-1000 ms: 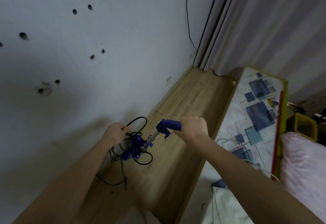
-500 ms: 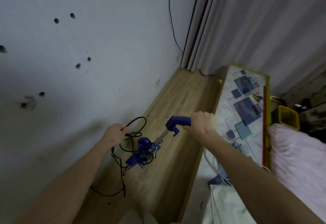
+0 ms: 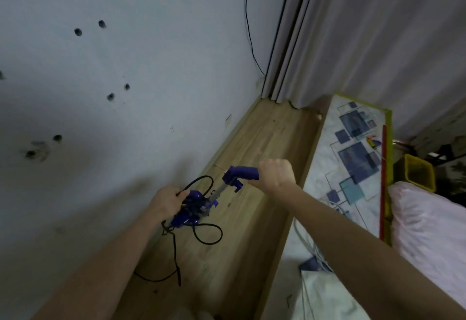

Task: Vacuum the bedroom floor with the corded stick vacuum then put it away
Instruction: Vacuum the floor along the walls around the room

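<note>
A blue corded stick vacuum (image 3: 194, 208) stands on the narrow strip of wooden floor (image 3: 267, 143) between the wall and the bed. My right hand (image 3: 276, 174) grips its blue handle (image 3: 239, 172) from above. My left hand (image 3: 167, 201) holds loops of the black power cord (image 3: 206, 235) against the vacuum's body. More cord trails down onto the floor toward me. The vacuum's floor head is hidden below its body.
A white wall (image 3: 113, 92) with drill holes runs along the left. Grey curtains (image 3: 353, 34) close the far end. To the right lies a bed with a patterned sheet (image 3: 353, 158) and a pink pillow (image 3: 428, 221); a yellow bin (image 3: 418, 176) stands beyond it.
My left hand has moved in against the vacuum's body with the cord. The right hand and handle have shifted slightly right and the view has turned.
</note>
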`<action>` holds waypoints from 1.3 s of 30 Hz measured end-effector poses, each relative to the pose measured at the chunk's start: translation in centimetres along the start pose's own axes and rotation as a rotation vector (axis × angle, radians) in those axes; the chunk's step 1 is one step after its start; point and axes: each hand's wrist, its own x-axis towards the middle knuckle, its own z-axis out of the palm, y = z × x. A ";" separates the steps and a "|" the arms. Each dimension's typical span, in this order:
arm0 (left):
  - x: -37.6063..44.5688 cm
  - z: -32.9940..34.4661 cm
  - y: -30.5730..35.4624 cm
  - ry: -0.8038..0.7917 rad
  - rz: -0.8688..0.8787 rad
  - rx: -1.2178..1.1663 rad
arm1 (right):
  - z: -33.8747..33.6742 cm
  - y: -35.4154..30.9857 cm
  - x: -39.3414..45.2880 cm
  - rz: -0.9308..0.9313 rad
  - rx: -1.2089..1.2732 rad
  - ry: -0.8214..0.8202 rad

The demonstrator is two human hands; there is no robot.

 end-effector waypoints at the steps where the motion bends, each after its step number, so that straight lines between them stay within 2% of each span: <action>1: 0.0 -0.1 0.0 0.005 -0.003 0.006 | -0.1 0.6 0.2 -0.016 -0.012 -0.003; 13: 2.4 -0.8 0.6 0.027 -0.035 -0.085 | -3.7 0.4 3.8 -0.133 -0.115 0.080; 29: 4.3 -0.9 0.2 0.032 -0.053 -0.116 | -3.1 -2.2 6.5 -0.125 -0.067 0.120; 39: 3.4 -2.2 -2.3 0.117 -0.080 -0.092 | -3.3 -2.1 4.7 -0.166 -0.059 -0.017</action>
